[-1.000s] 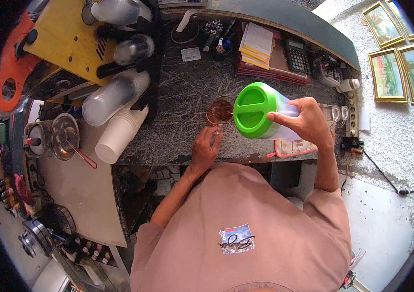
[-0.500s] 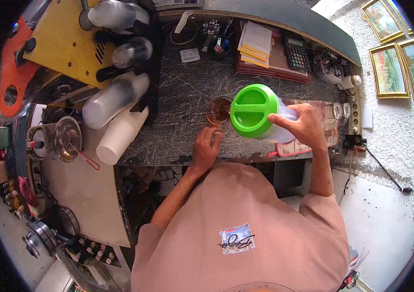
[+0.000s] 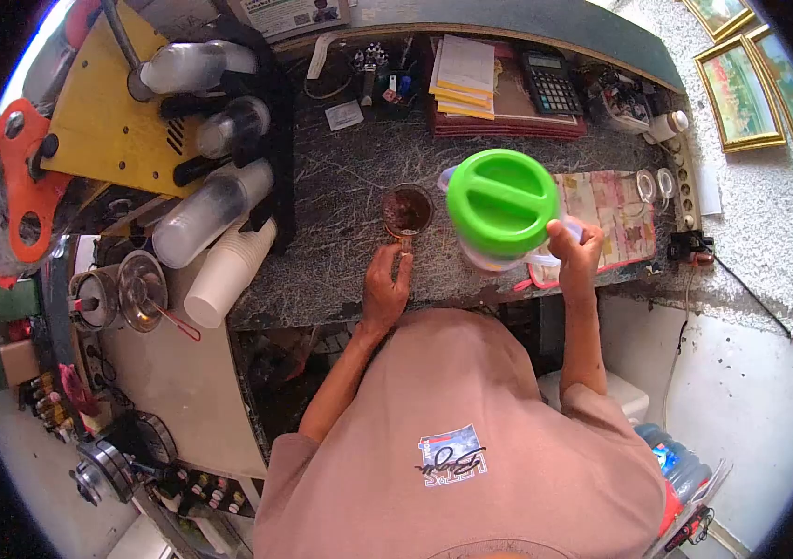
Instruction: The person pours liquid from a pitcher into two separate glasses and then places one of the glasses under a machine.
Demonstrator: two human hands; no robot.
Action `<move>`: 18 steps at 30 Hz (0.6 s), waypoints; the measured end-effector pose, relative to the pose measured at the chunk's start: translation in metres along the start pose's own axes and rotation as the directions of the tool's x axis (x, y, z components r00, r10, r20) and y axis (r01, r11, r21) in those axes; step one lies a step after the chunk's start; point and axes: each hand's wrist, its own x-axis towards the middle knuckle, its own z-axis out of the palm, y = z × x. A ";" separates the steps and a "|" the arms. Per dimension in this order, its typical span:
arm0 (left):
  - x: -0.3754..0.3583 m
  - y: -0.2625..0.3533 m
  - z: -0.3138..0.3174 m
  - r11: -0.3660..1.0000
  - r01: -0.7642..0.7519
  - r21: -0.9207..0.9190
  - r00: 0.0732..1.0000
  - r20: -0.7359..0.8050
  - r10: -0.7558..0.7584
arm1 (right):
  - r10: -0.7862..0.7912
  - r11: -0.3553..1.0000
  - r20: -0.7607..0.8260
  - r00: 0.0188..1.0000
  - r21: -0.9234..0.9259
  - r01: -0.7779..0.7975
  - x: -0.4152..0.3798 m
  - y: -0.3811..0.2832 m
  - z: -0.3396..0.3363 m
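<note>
My right hand (image 3: 575, 253) grips the handle of a clear plastic pitcher (image 3: 485, 258) with a bright green lid (image 3: 503, 202). The pitcher is upright, close over the dark counter, its spout toward the left. To its left stands a glass mug (image 3: 408, 211) holding reddish-brown liquid. My left hand (image 3: 385, 289) pinches the mug's handle between thumb and fingers at the near side.
A pink patterned cloth (image 3: 611, 210) lies right of the pitcher. Behind are a folder stack (image 3: 508, 126), papers (image 3: 466, 70) and a calculator (image 3: 550, 82). Stacked cups (image 3: 229, 272) stick out at the left beside a yellow machine (image 3: 112, 102). Metal pans (image 3: 143, 291) sit further left.
The pitcher has come from tilted over the mug to upright, and moved right, away from it. My left hand has stayed at the mug's handle. The view has shifted slightly.
</note>
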 end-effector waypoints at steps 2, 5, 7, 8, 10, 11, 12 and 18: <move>-0.001 0.001 -0.001 1.000 0.009 0.014 1.000 0.003 -0.009 | 0.007 0.992 -0.109 0.994 0.128 0.007 -0.002 0.017 -0.007; 0.000 0.004 -0.001 1.000 0.013 0.007 1.000 0.000 -0.013 | -0.001 0.960 -0.266 0.964 0.269 0.075 -0.001 0.024 -0.012; 0.001 0.004 -0.001 1.000 0.005 -0.014 1.000 0.001 -0.005 | -0.063 0.927 -0.377 0.924 0.321 0.195 0.004 0.032 -0.020; 0.001 0.003 -0.001 1.000 -0.014 0.001 1.000 -0.002 0.014 | -0.095 0.929 -0.421 0.902 0.289 0.233 0.007 0.035 -0.023; 0.001 0.006 -0.001 0.999 -0.034 0.017 0.999 -0.005 0.034 | -0.077 0.911 -0.491 0.868 0.318 0.261 0.015 0.039 -0.027; 0.001 0.007 -0.001 1.000 -0.016 0.021 1.000 -0.001 0.016 | -0.054 0.893 -0.552 0.832 0.347 0.288 0.021 0.042 -0.030; 0.001 0.008 -0.002 1.000 0.002 0.026 1.000 0.002 -0.002 | -0.090 0.894 -0.565 0.820 0.316 0.317 0.026 0.044 -0.031; 0.001 0.011 -0.002 0.999 0.006 0.039 1.000 -0.003 -0.005 | -0.054 0.934 -0.692 0.719 0.220 0.282 0.047 0.053 -0.038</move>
